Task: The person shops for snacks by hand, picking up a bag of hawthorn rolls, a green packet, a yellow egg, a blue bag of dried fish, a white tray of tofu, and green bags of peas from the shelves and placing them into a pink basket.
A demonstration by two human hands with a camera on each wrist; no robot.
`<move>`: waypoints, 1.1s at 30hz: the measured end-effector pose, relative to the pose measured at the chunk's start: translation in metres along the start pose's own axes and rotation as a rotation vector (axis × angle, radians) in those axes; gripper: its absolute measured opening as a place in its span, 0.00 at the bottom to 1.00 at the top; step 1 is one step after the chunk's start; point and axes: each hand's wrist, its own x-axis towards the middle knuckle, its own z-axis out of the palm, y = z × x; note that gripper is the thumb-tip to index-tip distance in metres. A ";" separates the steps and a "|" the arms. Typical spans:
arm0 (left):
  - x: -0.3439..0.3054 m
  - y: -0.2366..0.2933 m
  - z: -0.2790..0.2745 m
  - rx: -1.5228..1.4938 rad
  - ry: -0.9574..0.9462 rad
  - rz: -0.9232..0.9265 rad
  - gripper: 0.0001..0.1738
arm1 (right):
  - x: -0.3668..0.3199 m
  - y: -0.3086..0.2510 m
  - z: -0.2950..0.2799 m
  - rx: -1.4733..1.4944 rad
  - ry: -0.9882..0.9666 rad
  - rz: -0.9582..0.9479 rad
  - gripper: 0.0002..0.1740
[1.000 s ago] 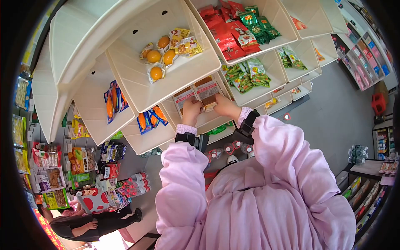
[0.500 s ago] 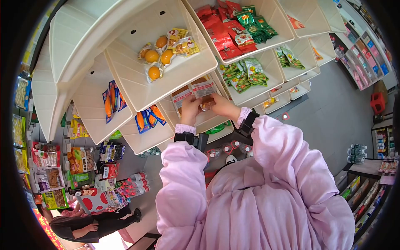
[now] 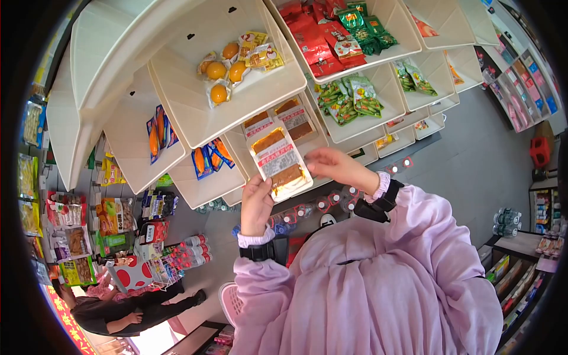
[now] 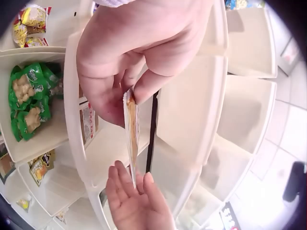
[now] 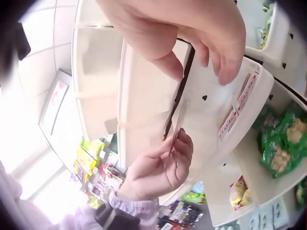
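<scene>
A flat, clear-wrapped snack pack [image 3: 278, 155] with a red-banded white label and brown food inside is up in front of a cream bin. My left hand [image 3: 256, 204] pinches it near its lower left corner, thumb on the label side. Seen edge-on in the left wrist view, the thin pack [image 4: 130, 129] sits between thumb and fingers. My right hand [image 3: 343, 168] is at the pack's right edge with fingers loosely bent; in the right wrist view a gap separates its thumb from its fingers [image 5: 230, 62]. Two similar packs [image 3: 297, 122] lie in the bin behind.
Bins around hold yellow-brown eggs [image 3: 216, 70] in wrappers, red packets [image 3: 312, 47], green packets [image 3: 362, 102] and orange-and-blue packets [image 3: 208, 161]. Bottles [image 3: 331, 200] stand on the floor below. Hanging snack bags [image 3: 116, 214] and a person in black [image 3: 109, 313] are at left.
Both hands were together inside the bin over the packs. One pack is now out, drawn toward me in the left hand; the right hand has moved away to the right.
</scene>
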 end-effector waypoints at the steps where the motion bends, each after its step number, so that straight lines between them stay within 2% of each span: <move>1: -0.009 -0.003 0.001 -0.009 0.003 0.008 0.12 | -0.005 0.001 0.003 0.026 -0.042 0.045 0.21; 4: -0.031 -0.010 0.003 0.027 -0.006 -0.009 0.13 | -0.024 -0.016 0.015 0.050 -0.159 0.138 0.15; 8: -0.047 -0.024 0.009 0.057 0.038 -0.029 0.13 | -0.034 -0.004 0.013 0.041 -0.158 0.154 0.09; 17: -0.059 -0.052 0.032 0.028 0.049 -0.059 0.13 | -0.058 0.022 -0.012 0.006 -0.096 0.237 0.07; 20: -0.058 -0.060 0.038 0.043 0.052 -0.085 0.13 | -0.067 0.027 -0.018 0.102 -0.102 0.194 0.07; 24: -0.058 -0.074 0.044 0.049 0.073 -0.111 0.12 | -0.077 0.036 -0.026 0.167 -0.075 0.230 0.07; 33: -0.092 -0.125 0.042 0.012 0.255 -0.165 0.12 | -0.099 0.079 -0.032 0.119 -0.150 0.401 0.09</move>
